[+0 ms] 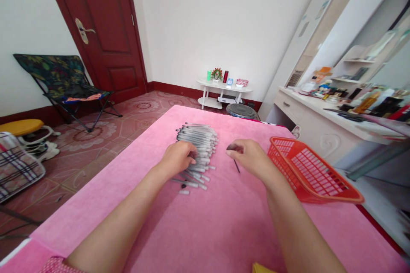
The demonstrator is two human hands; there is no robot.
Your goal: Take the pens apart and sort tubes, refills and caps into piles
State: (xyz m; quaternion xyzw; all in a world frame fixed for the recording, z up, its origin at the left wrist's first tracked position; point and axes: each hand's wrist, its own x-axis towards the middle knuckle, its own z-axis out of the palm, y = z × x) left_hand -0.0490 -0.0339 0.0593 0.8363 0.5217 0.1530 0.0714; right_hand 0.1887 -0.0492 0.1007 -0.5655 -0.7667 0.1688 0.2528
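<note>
A pile of slim pens (200,136) with clear, greyish barrels lies on the pink-covered table, mostly side by side. My left hand (180,155) is over the near left part of this pile with its fingers curled. Whatever may be between its fingertips is hidden against the pens. To the right of the pile, my right hand (248,153) is closed in a pinch. A thin black stick (237,166), like a pen refill, slants down from its fingers. Near the pile's front edge lie a small black piece (183,186) and a short clear piece (184,193).
A red plastic basket (320,170) stands at the table's right side. Beyond it is a white dresser (329,132) crowded with bottles. Behind the table are a round stool (241,111) and a low white stand (209,102). A folding chair (60,72) is at left.
</note>
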